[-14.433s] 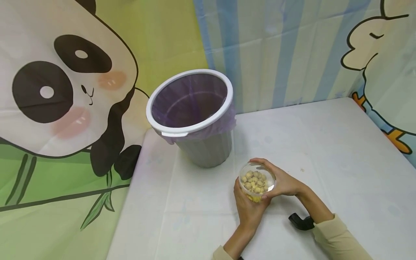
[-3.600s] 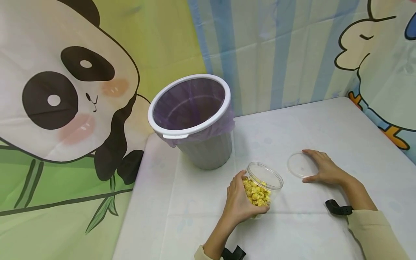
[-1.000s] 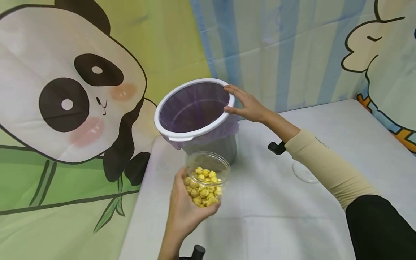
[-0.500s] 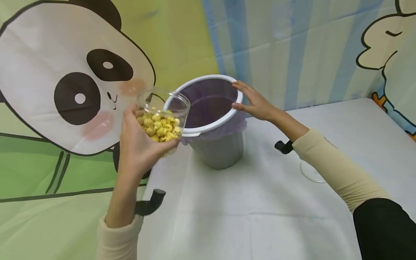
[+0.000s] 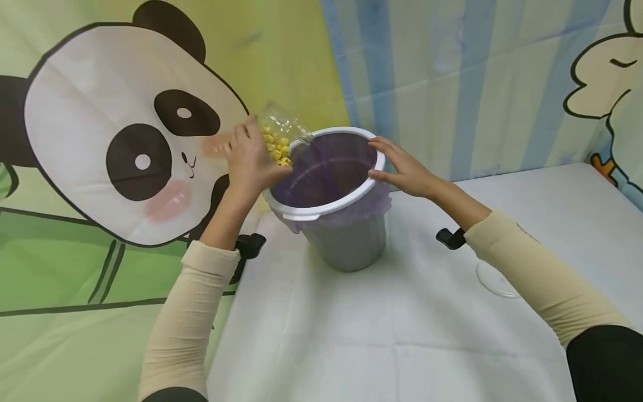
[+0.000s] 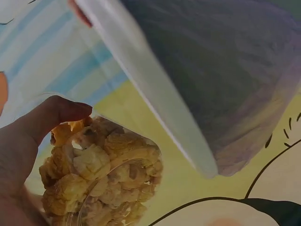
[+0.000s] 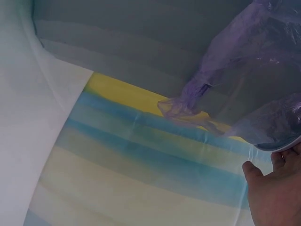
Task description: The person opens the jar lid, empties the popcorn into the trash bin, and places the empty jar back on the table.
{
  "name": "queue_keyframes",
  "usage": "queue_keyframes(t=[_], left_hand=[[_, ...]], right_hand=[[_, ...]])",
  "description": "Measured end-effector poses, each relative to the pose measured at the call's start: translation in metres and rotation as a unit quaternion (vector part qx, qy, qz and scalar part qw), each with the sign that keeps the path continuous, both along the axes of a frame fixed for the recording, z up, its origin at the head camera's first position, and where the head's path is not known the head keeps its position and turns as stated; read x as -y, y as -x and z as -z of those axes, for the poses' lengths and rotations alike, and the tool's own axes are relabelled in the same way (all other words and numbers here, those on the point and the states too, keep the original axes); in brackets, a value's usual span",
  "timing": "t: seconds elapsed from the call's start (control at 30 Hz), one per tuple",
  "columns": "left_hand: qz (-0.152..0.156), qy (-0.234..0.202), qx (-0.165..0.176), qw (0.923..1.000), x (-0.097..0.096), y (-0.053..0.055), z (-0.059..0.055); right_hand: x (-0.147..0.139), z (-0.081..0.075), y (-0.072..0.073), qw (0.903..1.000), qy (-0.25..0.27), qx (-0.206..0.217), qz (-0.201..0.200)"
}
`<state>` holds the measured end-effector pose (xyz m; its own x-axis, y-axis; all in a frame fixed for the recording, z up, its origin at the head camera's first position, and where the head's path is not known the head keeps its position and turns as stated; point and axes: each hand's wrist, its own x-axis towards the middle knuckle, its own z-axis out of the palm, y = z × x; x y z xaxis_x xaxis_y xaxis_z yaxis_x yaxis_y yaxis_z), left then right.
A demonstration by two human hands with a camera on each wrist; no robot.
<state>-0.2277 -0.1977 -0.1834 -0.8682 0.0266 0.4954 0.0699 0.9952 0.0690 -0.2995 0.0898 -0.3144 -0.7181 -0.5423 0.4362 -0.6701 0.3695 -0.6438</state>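
My left hand grips a clear plastic tub of yellow popcorn, tilted with its mouth toward the trash bin, at the left side of the rim. In the left wrist view the thumb lies across the tub, and popcorn fills the part in sight. The grey trash bin has a white rim ring and a purple liner bag. On the right side of that rim rests my right hand, thumb and fingers spread along it. The right wrist view shows this hand beside the rim and liner.
A clear round lid lies on the white-covered table, partly behind the right forearm. Cloth with a panda print hangs on the left. A striped curtain stands behind the bin.
Earlier both hands held the tub; the lid then came off onto the table. The left hand has since raised the tub to the bin's left rim and tilted it. The right hand stays on the rim.
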Motion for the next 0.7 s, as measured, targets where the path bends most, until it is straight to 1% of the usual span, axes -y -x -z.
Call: queue_keyframes(t=[0.1, 0.23, 0.3, 0.37, 0.43, 0.6, 0.7], left_hand=[[0.009, 0.027, 0.004, 0.9996, -0.004, 0.010, 0.008], [0.021, 0.063, 0.013, 0.9977, -0.006, 0.018, 0.018], [0.031, 0.086, 0.013, 0.9957, -0.005, 0.021, 0.023], [0.044, 0.116, 0.011, 0.9922, -0.004, 0.024, 0.028], [0.058, 0.151, 0.012, 0.9867, -0.003, 0.027, 0.032], [0.087, 0.236, 0.022, 0.9675, -0.002, 0.031, 0.038], [0.105, 0.270, 0.010, 0.9571, -0.001, 0.033, 0.041]], right_hand=[[0.000, 0.000, -0.001, 1.0000, 0.000, -0.005, -0.001], [0.000, 0.000, 0.000, 1.0000, 0.000, -0.008, -0.003], [0.000, 0.000, 0.000, 0.9999, 0.003, -0.012, -0.004], [0.000, 0.001, 0.000, 0.9998, 0.008, -0.016, -0.005], [0.000, 0.002, 0.001, 0.9997, 0.012, -0.019, -0.007], [0.001, 0.004, 0.002, 0.9996, 0.017, -0.018, -0.011], [0.001, 0.005, 0.002, 0.9996, 0.018, -0.018, -0.011]])
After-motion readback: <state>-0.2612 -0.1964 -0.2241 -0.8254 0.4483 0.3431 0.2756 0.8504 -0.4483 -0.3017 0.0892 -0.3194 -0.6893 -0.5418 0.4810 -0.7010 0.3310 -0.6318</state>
